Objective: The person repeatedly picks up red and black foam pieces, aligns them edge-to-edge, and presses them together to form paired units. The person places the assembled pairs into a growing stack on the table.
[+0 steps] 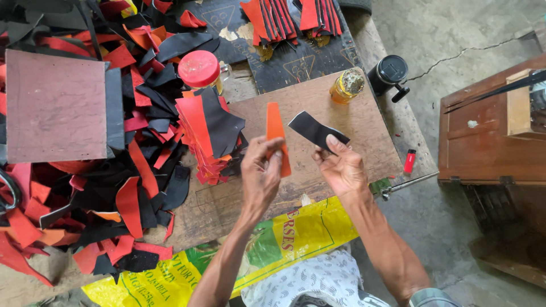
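Note:
My left hand (260,173) holds an orange leather strip (275,126) upright above a wooden board (364,122). Beside it, my right hand (340,166) pinches a black leather piece (314,129) by its lower end, tilted up to the left. The two pieces are close together without touching. Just left of my hands lies a stack of orange and black cut pieces (210,133).
A heap of red, orange and black leather scraps (114,187) covers the left. A brown square board (54,105) lies on it. A red-lidded jar (199,69), an open glue jar (346,86), a black cup (389,73), a red lighter (409,161) and a wooden box (492,133) are nearby.

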